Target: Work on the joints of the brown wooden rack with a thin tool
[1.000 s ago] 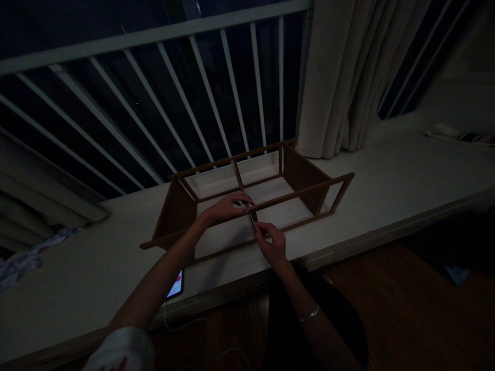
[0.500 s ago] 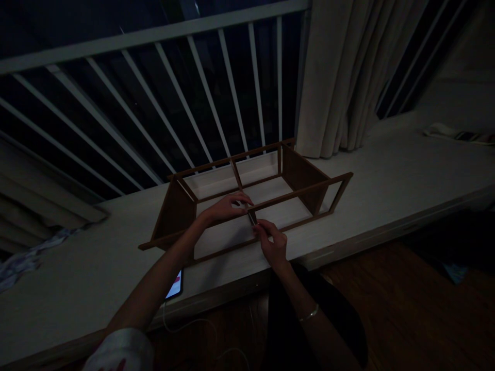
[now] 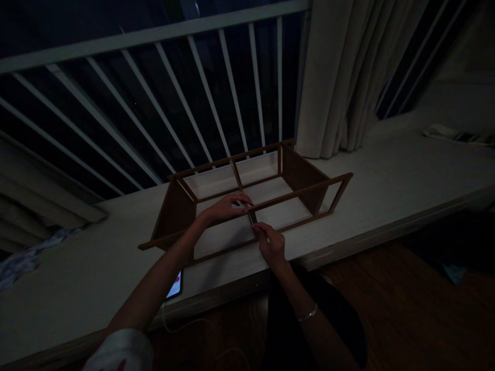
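A brown wooden frame (image 3: 301, 178) with thin rails and two solid end panels lies on a pale window ledge (image 3: 386, 175). My left hand (image 3: 226, 206) rests on the near top rail at its middle joint, fingers closed over the rail. My right hand (image 3: 270, 245) is just below and to the right, fingers pinched on the short upright strut (image 3: 251, 217) under that joint. The room is dark and what else the fingers hold cannot be made out.
White railing bars (image 3: 209, 93) stand behind the frame, with a pale curtain (image 3: 340, 77) to its right. A lit phone (image 3: 175, 285) with a cable lies at the ledge's near edge. Cloth lies at far left (image 3: 23, 257) and far right (image 3: 456, 135). Wooden floor below.
My right hand has shifted slightly up and left along the short strut, closer to the joint. My left hand and the frame have stayed put.
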`<state>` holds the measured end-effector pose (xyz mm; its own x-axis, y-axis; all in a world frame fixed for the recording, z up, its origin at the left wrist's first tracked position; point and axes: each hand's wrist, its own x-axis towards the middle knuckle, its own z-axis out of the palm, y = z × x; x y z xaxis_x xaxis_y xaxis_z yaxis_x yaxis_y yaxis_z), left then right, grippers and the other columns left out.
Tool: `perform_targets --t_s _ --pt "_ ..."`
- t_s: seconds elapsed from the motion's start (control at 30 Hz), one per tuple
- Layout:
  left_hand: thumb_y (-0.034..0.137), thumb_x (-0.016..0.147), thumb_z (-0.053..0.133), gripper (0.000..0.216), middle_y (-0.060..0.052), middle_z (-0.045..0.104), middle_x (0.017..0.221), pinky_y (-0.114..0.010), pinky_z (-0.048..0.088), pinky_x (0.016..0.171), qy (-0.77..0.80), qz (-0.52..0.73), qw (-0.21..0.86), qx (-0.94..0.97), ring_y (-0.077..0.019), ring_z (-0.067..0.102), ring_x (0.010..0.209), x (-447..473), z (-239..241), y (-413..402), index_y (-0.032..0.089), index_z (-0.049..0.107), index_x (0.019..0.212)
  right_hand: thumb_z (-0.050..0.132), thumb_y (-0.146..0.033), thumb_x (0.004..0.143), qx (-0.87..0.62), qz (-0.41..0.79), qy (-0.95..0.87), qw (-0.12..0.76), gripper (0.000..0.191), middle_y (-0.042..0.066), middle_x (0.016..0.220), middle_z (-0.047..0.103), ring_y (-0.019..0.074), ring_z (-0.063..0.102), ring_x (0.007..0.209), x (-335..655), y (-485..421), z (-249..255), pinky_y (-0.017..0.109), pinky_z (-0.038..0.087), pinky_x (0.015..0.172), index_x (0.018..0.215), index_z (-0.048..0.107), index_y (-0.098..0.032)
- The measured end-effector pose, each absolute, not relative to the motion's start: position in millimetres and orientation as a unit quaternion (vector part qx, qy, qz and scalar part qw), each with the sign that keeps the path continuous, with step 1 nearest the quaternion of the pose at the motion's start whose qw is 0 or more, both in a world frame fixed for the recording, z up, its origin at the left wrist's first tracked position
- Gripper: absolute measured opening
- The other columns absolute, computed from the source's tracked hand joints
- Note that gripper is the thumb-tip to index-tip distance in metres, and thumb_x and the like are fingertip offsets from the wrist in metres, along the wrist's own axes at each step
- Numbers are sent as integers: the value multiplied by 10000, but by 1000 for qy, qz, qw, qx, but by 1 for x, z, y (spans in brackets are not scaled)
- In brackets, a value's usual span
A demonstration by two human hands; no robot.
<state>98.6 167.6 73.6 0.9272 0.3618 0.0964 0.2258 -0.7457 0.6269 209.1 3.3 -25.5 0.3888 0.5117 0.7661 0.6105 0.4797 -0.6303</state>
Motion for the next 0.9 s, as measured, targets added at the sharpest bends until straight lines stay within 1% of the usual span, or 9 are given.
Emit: perform_targets --t_s 0.23,0.47,0.77,0.9 --pt "333 749 590 312 -53 565 1092 -303 409 875 150 103 324 928 -163 528 1012 99 76 166 213 610 1036 476 -168 868 -493 -28 -566 661 195 53 899 699 139 671 776 208 3 -26 251 550 703 1024 591 -194" --pt "358 736 607 325 -61 573 1067 -305 406 872 146 111 333 925 -164 530 992 99 74 168 198 623 1018 506 -173 848 -485 -44 -561 669 196 59 915 694 141 665 787 206 3 -25 255 555 697 1022 594 -192" --pt "350 729 613 316 -54 575 1056 -303 408 858 148 109 335 924 -161 530 983 100 76 167 213 628 1013 522 -196 844 -505 -50 -545 667 156 60 866 696 135 659 732 208 2 -24 248 548 656 974 607 -185" --pt "360 739 602 313 -52 578 1048 -296 406 860 155 111 326 926 -157 531 979 101 77 165 212 625 1013 533 -195 837 -501 -53 -545 670 141 56 846 692 139 653 740 209 1 -22 263 545 670 954 612 -191"
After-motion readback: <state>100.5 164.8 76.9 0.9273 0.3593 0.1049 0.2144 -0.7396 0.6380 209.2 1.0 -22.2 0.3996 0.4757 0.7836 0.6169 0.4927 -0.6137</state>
